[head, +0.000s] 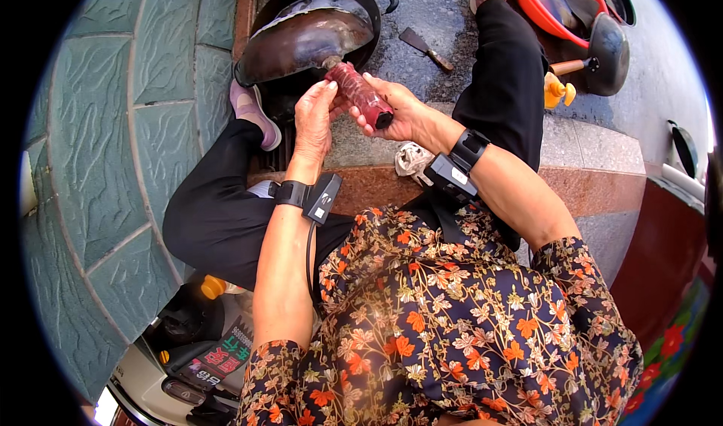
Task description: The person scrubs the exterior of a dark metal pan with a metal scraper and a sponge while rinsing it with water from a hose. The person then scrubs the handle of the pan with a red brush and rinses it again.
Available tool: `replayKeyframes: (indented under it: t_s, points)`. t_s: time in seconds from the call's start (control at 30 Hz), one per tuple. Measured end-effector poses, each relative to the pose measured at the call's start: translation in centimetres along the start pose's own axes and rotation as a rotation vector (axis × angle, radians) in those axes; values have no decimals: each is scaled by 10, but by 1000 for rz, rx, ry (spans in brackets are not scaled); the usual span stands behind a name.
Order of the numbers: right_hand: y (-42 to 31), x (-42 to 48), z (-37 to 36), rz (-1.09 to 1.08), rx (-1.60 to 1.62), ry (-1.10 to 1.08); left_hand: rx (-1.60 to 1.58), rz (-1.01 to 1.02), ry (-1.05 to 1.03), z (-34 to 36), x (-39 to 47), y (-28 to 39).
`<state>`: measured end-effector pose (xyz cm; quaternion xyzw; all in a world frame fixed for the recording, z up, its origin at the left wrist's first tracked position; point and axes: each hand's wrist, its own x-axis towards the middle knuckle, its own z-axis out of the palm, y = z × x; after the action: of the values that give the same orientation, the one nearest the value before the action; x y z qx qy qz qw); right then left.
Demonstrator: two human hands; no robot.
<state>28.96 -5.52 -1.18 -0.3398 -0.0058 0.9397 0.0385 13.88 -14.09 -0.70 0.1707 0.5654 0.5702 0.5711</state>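
Note:
A wok with a scorched brown outside (316,39) lies tilted inside a larger black two-handled wok (370,19) on the ground. Its handle (361,92), wrapped in red plastic film with a black end cap, points toward me. My right hand (395,107) holds the handle from the right side, near the capped end. On the other side, my left hand (316,118) pinches the wrapping close to the neck of the handle. A scraper (425,47) with a dark flat blade and wooden grip lies on the wet stone, right of the woks.
At upper right, a red basin (528,8) holds cookware; beside it sit a dark pan (609,59) and a yellow pump bottle (556,91). A crumpled whitish cloth or bag (412,159) lies between my legs. Part of a scooter (186,364) stands at lower left.

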Motion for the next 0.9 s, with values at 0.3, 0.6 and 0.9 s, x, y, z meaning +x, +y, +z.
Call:
replayKeyframes:
  t_s: [0.3,0.6,0.9]
  points:
    - [0,-2,-7,-21,40,-101,-394,-153,-104,-12,15,-15]
    - [-1,-41,19,-45,-627,56,-644,-266,-304,27,3,-14]
    - [-51,-23,25,-672,-1568,446,-828,-231,-51,54,-28,-10]
